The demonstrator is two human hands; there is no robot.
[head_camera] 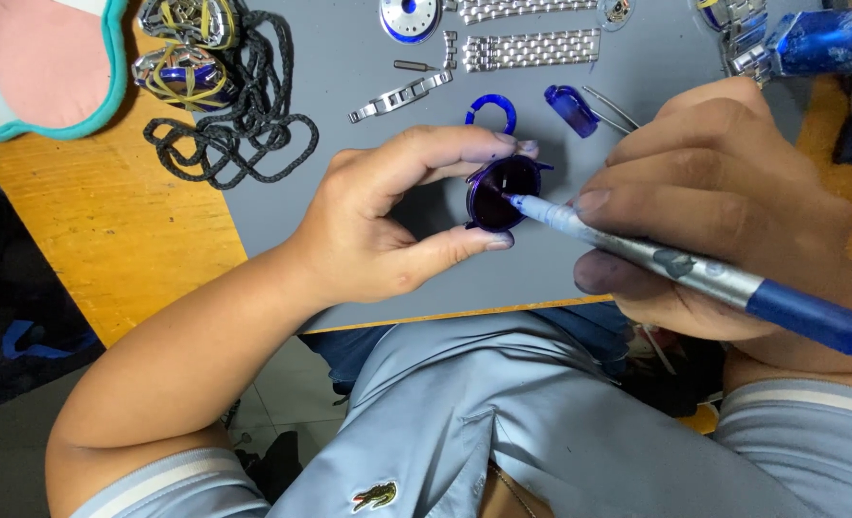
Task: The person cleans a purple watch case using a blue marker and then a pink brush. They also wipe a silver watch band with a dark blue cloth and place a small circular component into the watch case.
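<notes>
**Op:** Head view, one frame. I log the left hand point(368, 225) pinched on a small round blue watch case point(501, 192), thumb under its lower rim and forefinger curled over the top, holding it on edge just above the grey mat point(349, 77).

**Log:** Right side?

**Op:** The right hand point(723, 201) is clenched around a pen-shaped tool point(695, 273) with a grey barrel and a blue rear section. Its pale tip touches the dark inner face of the case, a little above centre.

**Log:** Where does the case sit relative to the bench?

**Op:** Over the near part of the mat, between both hands. The mat lies on a wooden tabletop point(109, 221).

**Log:** Neighbours?

**Op:** Just beyond the case, a blue ring piece point(491, 107) and a blue transparent part point(572, 110), with thin tweezers point(610, 107) beside that part. Further back, two metal bracelet strips point(532, 48), a short clasp section point(400, 97) and a round blue-centred disc point(409, 17). Far left, a coiled black cord point(244, 125) lies against two shiny items bound with yellow bands point(184, 72). A pink pad with a teal rim point(42, 67) is in the corner.

**Log:** Anything unresolved?

**Op:** I cannot tell what the blue object point(824, 43) at the top right is; it is cut off.
</notes>
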